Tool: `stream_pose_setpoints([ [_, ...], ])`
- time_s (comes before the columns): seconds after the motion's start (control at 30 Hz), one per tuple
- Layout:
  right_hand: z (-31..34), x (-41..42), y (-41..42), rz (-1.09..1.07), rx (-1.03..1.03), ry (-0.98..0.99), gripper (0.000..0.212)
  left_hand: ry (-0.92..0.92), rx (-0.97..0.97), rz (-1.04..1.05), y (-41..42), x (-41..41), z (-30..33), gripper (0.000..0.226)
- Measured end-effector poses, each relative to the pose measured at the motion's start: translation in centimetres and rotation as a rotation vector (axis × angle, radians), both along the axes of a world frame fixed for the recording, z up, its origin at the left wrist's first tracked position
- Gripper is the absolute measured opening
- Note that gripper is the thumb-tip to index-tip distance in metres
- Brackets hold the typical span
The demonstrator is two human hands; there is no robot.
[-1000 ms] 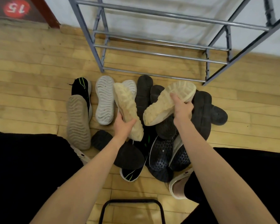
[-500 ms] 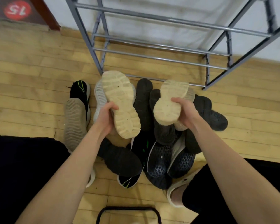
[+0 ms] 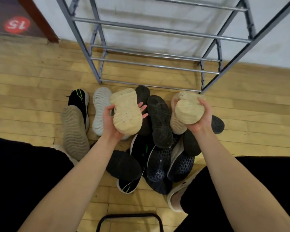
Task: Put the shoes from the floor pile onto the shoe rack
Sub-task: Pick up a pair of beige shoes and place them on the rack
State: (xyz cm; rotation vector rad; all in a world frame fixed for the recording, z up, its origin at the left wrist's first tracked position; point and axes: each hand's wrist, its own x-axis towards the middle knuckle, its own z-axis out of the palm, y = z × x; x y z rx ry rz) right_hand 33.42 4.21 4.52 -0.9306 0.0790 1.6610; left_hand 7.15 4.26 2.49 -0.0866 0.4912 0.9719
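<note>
My left hand (image 3: 110, 122) grips a cream shoe (image 3: 126, 113) from below, its sole turned up at me, above the floor pile. A second cream shoe (image 3: 187, 111) is held by my right hand (image 3: 203, 118), sole up and toe pointing away toward the rack. Under both lies the pile of several shoes, mostly black ones (image 3: 160, 119) lying sole up. The grey metal shoe rack (image 3: 151, 65) stands just beyond the pile against the white wall, and its bars hold nothing.
A grey-soled shoe (image 3: 74, 131), a black shoe with green lines (image 3: 78, 98) and a white-soled shoe (image 3: 100, 111) lie at the pile's left. My black-clad knees flank the pile. A black metal frame (image 3: 129, 216) sits at the bottom edge on the wooden floor.
Both hands have lifted the cream shoes off the pile and turned them, soles facing me. The right shoe has swung from lying crosswise to pointing toward the rack.
</note>
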Motion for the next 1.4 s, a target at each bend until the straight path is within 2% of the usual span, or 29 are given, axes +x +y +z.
stream_pose_setpoints([
  [0.1,-0.1,1.0,0.9,0.022,-0.106,-0.090,0.042,0.116,-0.019,-0.009,1.2,-0.3,-0.5,0.062],
  [0.17,0.0,2.0,2.3,0.060,-0.137,-0.180,0.030,0.326,0.025,-0.096,2.7,0.0,-0.6,0.059],
  [0.23,-0.4,2.9,4.3,0.137,-0.157,-0.293,0.026,0.514,0.047,-0.184,4.5,1.0,-0.9,0.056],
  [0.3,-1.5,3.7,6.7,0.311,-0.187,-0.588,0.037,0.624,0.019,-0.216,6.4,2.3,-1.5,0.052],
  [0.4,-4.3,4.7,9.9,0.521,-0.207,-1.138,0.081,0.735,0.077,-0.308,9.0,4.8,-3.1,0.041],
  [0.5,-7.1,5.6,11.6,0.586,-0.137,-1.505,0.082,1.077,0.139,-0.322,11.2,8.1,-5.0,0.029],
  [0.57,-8.7,6.2,12.7,0.584,-0.091,-1.650,0.076,1.294,0.192,-0.239,12.9,10.4,-6.5,0.034],
  [0.67,-10.3,6.7,15.4,0.546,-0.142,-1.736,0.069,1.480,0.302,-0.182,15.7,13.4,-8.5,0.049],
  [0.77,-11.8,7.5,18.7,0.532,-0.190,-1.793,0.057,1.600,0.371,-0.111,18.6,15.7,-10.2,0.047],
  [0.87,-13.0,8.6,21.2,0.500,-0.171,-1.855,0.066,1.656,0.419,-0.078,21.1,17.4,-11.8,0.047],
  [0.97,-13.9,9.5,22.7,0.495,-0.155,-1.934,0.062,1.727,0.461,-0.087,22.8,18.8,-12.8,0.049],
  [1.07,-14.6,9.9,23.4,0.445,-0.136,-1.908,0.056,1.695,0.451,-0.057,24.0,20.1,-13.5,0.047],
  [1.2,-14.8,9.7,23.0,0.458,-0.138,-1.855,0.059,1.553,0.481,-0.078,25.0,21.1,-14.1,0.063],
  [1.3,-14.6,9.0,21.6,0.505,-0.152,-1.891,0.049,1.589,0.581,-0.168,25.2,21.2,-14.2,0.060],
  [1.4,-14.5,8.2,19.3,0.613,-0.142,-1.955,0.055,1.578,0.659,-0.303,24.8,20.7,-13.7,0.059],
])
